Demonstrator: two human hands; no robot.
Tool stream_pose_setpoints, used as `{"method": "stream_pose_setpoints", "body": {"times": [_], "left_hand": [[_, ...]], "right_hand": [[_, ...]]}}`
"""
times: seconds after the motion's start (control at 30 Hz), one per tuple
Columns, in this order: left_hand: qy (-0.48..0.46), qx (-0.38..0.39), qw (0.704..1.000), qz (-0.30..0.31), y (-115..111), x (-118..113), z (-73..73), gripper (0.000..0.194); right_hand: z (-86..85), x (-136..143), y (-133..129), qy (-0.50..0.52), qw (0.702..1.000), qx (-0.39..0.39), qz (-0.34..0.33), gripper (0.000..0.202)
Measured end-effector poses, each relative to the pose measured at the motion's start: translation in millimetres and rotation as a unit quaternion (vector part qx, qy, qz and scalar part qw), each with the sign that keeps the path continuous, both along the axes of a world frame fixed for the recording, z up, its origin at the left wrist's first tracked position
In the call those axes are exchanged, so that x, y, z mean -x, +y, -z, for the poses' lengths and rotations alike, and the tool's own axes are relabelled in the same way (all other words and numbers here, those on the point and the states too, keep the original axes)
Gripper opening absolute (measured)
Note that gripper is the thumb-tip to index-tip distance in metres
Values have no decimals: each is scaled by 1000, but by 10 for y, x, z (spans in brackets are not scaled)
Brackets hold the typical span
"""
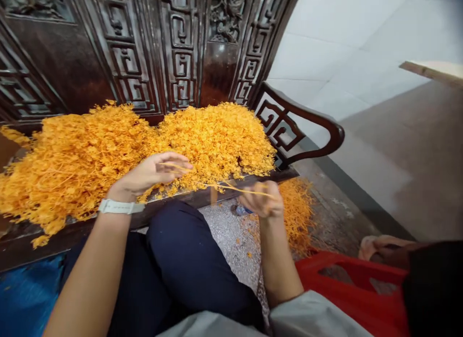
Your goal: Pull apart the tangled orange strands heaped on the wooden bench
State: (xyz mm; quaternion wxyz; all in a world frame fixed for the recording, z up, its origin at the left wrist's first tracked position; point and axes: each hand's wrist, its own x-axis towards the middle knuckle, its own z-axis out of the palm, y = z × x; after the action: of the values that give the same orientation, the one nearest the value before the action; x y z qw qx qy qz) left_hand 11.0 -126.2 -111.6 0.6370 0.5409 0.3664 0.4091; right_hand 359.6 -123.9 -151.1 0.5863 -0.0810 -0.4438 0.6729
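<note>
Two big heaps of orange-yellow dried-looking sprigs with thin stems lie side by side on a dark wooden bench seat: a left heap [83, 158] and a right heap [220, 136]. My left hand [159, 170], with a pale band on its wrist, is in front of where they meet. Its fingers curl in around a thin orange stem. To the right, past the seat's front edge, my right hand [264, 199] is closed, slightly blurred, on thin orange stems [231, 186] that point left toward the other hand. The fingertips of my right hand are hard to make out.
The carved bench back [181, 52] and curved armrest [318, 134] rise behind the heaps. More orange stems [298, 214] lie on the floor at right, near a red plastic chair or crate [333, 284]. A blue sheet [32, 293] shows at lower left.
</note>
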Motion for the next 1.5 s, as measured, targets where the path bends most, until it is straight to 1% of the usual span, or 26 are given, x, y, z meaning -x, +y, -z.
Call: {"method": "stream_pose_setpoints", "body": {"times": [0.03,0.07,0.1,0.13,0.17,0.23,0.3,0.33,0.4,0.47,0.5,0.53,0.57,0.6,0.63,0.67,0.73,0.83,0.9,0.97,1.07,1.17,1.23,1.33,1.4,1.5], "left_hand": [[2,-3,1000,23,-20,84,-36,62],[-3,-7,1000,25,-38,148,-70,63],[-12,-7,1000,5,-52,190,-99,61],[-17,-6,999,-31,-58,212,-121,58],[-13,0,997,-74,-57,219,-133,54],[28,23,985,-166,-22,218,-114,52],[128,38,964,-228,48,233,-26,55],[204,35,948,-241,89,254,42,56],[394,20,892,-218,168,310,215,53],[564,25,814,-134,222,351,405,45],[619,38,780,-87,239,353,495,42],[648,56,758,-46,252,339,577,40],[663,56,746,-25,264,307,647,39],[671,37,740,-29,277,260,704,36],[666,13,744,-59,294,202,748,32],[645,-1,760,-82,313,139,779,29],[601,-9,794,-92,350,23,806,34],[623,-36,777,-85,369,-54,780,39],[632,-40,768,-89,353,-8,727,38],[618,-38,780,-87,329,117,652,37],[552,-44,827,-96,305,416,543,35],[449,-36,882,-142,296,726,492,36],[368,-34,913,-175,282,854,470,36],[239,-42,946,-216,231,875,391,33],[171,-44,956,-235,186,805,305,32],[126,-44,963,-233,135,671,185,29]], "right_hand": [[24,-210,16,135,989,19,54,28],[62,-390,24,256,958,53,118,25],[114,-534,25,339,919,101,172,24],[182,-636,18,371,893,157,203,24],[263,-694,4,352,888,210,207,24],[448,-683,-43,226,918,285,159,18],[613,-539,-100,109,937,317,97,17],[672,-436,-128,70,941,324,63,21],[724,-209,-172,10,946,324,-2,27],[701,14,-201,-57,950,301,-51,28],[673,121,-209,-92,952,284,-67,29],[644,225,-212,-127,953,265,-79,30],[618,332,-208,-163,951,247,-87,30],[602,443,-196,-205,947,229,-95,31],[598,562,-176,-253,939,206,-105,32],[611,689,-149,-304,930,174,-113,33],[685,956,-72,-389,910,83,-118,31],[879,1316,85,-463,879,-42,-103,28],[1000,1466,196,-505,856,-70,-85,27],[1057,1520,292,-536,837,-86,-64,26],[972,1486,361,-551,823,-116,-68,26],[734,1488,335,-554,819,-148,-37,27],[573,1583,303,-544,822,-171,-1,32],[437,1849,296,-526,832,-175,12,38],[430,2053,336,-520,840,-157,5,44],[474,2297,435,-508,853,-120,-3,49]]}}
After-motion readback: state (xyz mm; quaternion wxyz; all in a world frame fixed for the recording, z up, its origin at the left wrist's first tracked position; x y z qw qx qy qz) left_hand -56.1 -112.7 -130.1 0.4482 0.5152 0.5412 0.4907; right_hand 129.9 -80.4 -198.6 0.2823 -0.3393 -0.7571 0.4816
